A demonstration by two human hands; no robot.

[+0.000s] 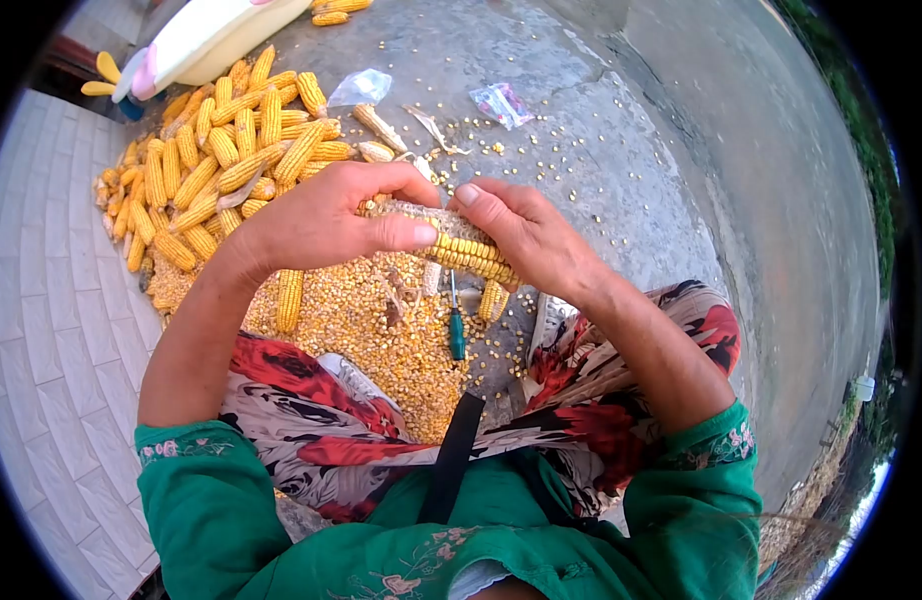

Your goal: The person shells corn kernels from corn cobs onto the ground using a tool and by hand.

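Between my two hands is a corn cob, partly stripped: rows of yellow kernels line its near side, while bare cob shows along the top. My left hand is closed around its left end, thumb lying along the side. Gripping the right end, my right hand has its thumb on the bare upper part. Below the hands lies a heap of loose kernels. A screwdriver with a green handle rests at the heap's right edge, its shaft pointing away from me.
A large pile of corn cobs sits at the far left. Behind it stands a white tub. Two plastic bags and scattered kernels lie on the concrete floor. A tiled wall runs along the left.
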